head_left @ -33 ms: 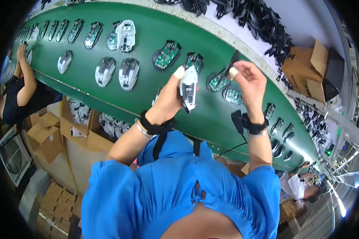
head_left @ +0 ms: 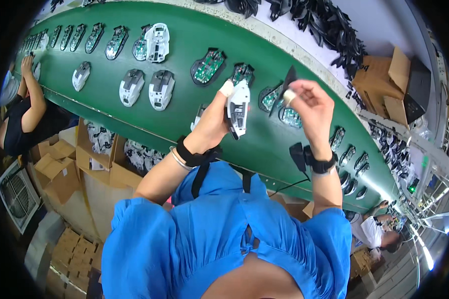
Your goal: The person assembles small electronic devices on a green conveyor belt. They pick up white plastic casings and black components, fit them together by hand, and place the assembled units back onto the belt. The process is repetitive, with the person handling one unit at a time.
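My left hand [head_left: 210, 123] grips a white computer mouse body [head_left: 237, 112], held upright above the green conveyor belt [head_left: 184, 124]. My right hand [head_left: 312, 107] is raised just right of it and pinches a small dark flat piece [head_left: 288, 79] between taped fingertips. Both wrists wear black straps. On the belt behind the hands lie open mouse bases with green circuit boards [head_left: 208, 66], and two white-and-grey mouse bodies [head_left: 161, 88] lie further left.
A heap of black mouse shells [head_left: 324, 25] lies beyond the belt. Cardboard boxes [head_left: 389, 79] stand at the right, more boxes with parts [head_left: 105, 149] under the belt's near edge. Another person [head_left: 25, 109] works at the left, and a second one [head_left: 379, 231] at lower right.
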A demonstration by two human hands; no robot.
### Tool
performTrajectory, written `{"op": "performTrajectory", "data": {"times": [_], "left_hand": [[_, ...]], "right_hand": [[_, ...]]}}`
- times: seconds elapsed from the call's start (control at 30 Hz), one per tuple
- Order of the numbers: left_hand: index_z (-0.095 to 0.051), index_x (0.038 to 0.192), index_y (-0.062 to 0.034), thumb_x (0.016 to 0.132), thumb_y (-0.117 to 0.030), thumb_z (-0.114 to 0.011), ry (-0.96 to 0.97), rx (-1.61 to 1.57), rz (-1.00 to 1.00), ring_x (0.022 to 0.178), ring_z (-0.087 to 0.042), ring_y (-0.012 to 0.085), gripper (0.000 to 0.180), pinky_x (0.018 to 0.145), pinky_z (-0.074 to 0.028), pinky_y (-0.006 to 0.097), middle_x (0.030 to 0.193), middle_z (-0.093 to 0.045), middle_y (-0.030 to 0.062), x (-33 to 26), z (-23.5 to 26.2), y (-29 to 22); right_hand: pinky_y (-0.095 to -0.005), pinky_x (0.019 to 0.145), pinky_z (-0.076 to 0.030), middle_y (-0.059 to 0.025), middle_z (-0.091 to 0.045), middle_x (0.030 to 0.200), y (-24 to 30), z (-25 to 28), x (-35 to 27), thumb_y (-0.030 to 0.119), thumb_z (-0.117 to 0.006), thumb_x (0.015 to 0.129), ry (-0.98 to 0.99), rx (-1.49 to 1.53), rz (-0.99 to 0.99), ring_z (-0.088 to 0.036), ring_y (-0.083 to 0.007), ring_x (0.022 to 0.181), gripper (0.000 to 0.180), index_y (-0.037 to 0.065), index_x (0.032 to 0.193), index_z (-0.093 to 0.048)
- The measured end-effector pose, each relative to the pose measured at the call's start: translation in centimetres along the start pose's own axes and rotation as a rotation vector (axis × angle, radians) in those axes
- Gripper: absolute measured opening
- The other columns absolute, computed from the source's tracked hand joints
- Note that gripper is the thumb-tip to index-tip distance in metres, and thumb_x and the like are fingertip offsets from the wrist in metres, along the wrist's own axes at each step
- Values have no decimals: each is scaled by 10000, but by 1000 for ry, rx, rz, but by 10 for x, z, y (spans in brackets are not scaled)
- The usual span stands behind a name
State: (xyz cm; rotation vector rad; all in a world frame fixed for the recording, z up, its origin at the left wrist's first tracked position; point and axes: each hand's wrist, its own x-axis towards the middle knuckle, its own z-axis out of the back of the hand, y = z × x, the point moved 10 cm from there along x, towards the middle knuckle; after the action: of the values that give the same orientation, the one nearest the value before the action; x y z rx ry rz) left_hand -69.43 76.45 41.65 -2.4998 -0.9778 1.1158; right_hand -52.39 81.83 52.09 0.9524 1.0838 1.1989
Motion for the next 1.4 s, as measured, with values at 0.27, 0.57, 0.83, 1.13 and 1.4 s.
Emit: {"op": "performTrajectory", "data": {"times": [0.27,0.57,0.83,1.13,1.4], "left_hand": [[-434,1304,-46,1000,-502,-337,42,200,-321,1057,-520,121,556,907,-429,274,1181,-530,44,-11,-25,-9],[-416,1324,-2,828,-108,-646,-111,357,-472,1036,-539,126,557,876,-446,272,1132,-566,70,-35,-14,-20],[-449,1302,-5,737,-172,-753,157,403,-501,1041,-561,143,663,902,-460,290,1151,-575,82,-45,-32,-21],[-497,1291,5,762,-66,-682,69,541,-334,1057,-561,135,565,907,-462,277,1165,-589,63,-38,-13,5],[-478,1241,84,627,-312,-831,145,751,-418,1007,-611,266,812,863,-486,357,1087,-614,183,-26,-13,14]], "right_hand": [[-231,660,-539,-29,-594,825,36,-50,-59,-26,-726,733,148,-278,60,-598,-86,723,294,31,1006,-636],[-244,621,-563,-63,-539,934,19,-58,-71,-31,-752,696,-36,-216,-16,-629,-108,732,514,56,1124,-481],[-329,785,-566,-126,-561,1182,17,-46,-65,8,-693,765,210,192,-84,-613,-208,996,656,31,1362,-422],[-286,731,-596,-133,-618,1165,-40,-70,-73,23,-667,821,355,396,-575,-656,-184,940,484,-2,1285,-531],[-261,767,-565,-96,-632,1115,-70,-46,-72,16,-630,800,285,601,-574,-651,-145,924,506,-9,1290,-508]]}}
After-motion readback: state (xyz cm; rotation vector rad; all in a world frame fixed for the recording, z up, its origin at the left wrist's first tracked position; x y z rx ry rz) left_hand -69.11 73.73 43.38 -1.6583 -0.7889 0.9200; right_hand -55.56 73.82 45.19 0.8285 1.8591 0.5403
